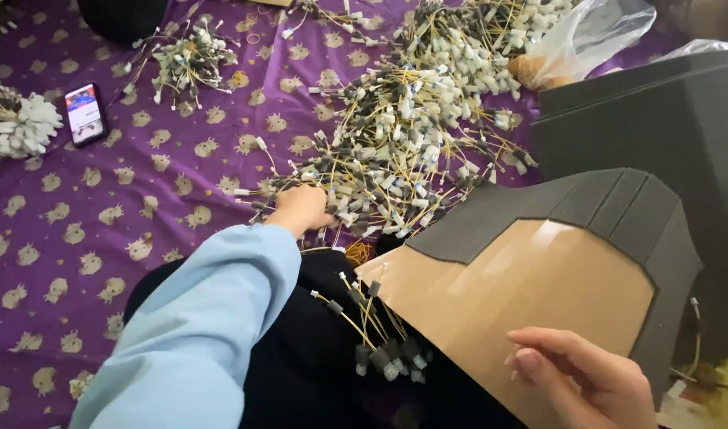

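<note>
Reaching out in a light blue sleeve, the left hand (300, 208) digs into the near edge of a big pile of small wired connectors (395, 143) on the purple patterned cloth (102, 222); its fingers are curled into the pile, but whether they pinch anything I cannot tell. The right hand (586, 381) rests with loose, spread fingers on a brown board edged in grey foam (538, 278), under which 1 small bunch of connectors (380, 349) lies on the lap. A phone (86, 114) lies well apart

The left hand's (300, 208) fingertips vanish into the cable pile (395, 151), so its grip stays unclear. Below the cardboard panel (531, 302), the right hand (586, 381) is cut off by the frame's bottom edge.
</note>
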